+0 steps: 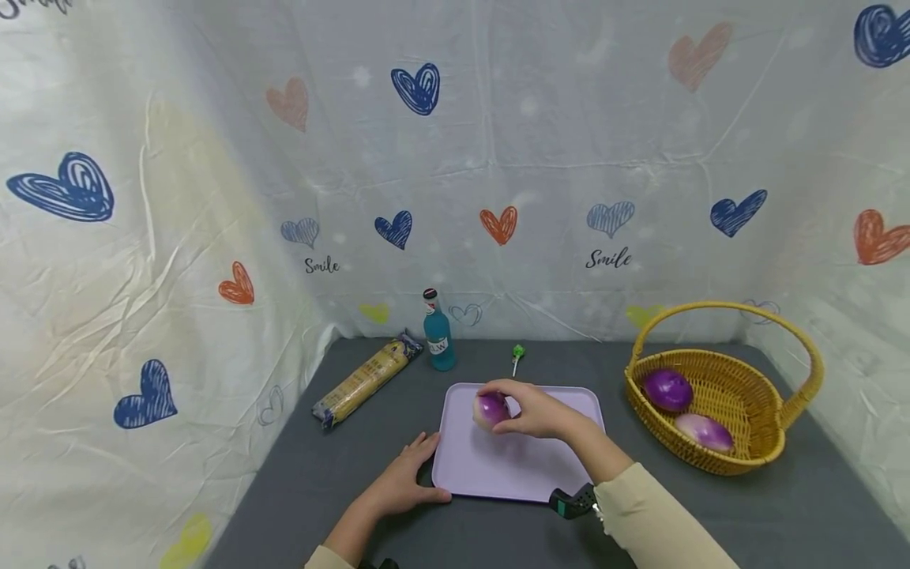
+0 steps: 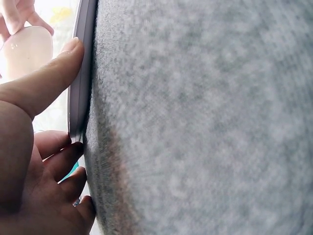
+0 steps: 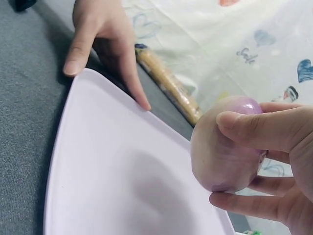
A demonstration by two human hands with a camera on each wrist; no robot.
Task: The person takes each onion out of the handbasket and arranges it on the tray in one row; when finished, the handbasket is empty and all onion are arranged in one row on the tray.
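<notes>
Grips a purple-and-white onion (image 1: 489,412) between the thumb and fingers of the right hand (image 1: 532,409), above the lilac tray (image 1: 490,476)
Touches the tray's near left corner with the outstretched thumb and fingers of the left hand (image 1: 404,477)

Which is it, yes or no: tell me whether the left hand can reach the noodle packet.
Probably yes: the left hand touches the lilac tray, but nothing visible stands between hand and noodle packet.

purple-white onion (image 1: 490,412), seemingly above lilac tray (image 1: 505,472)
</notes>
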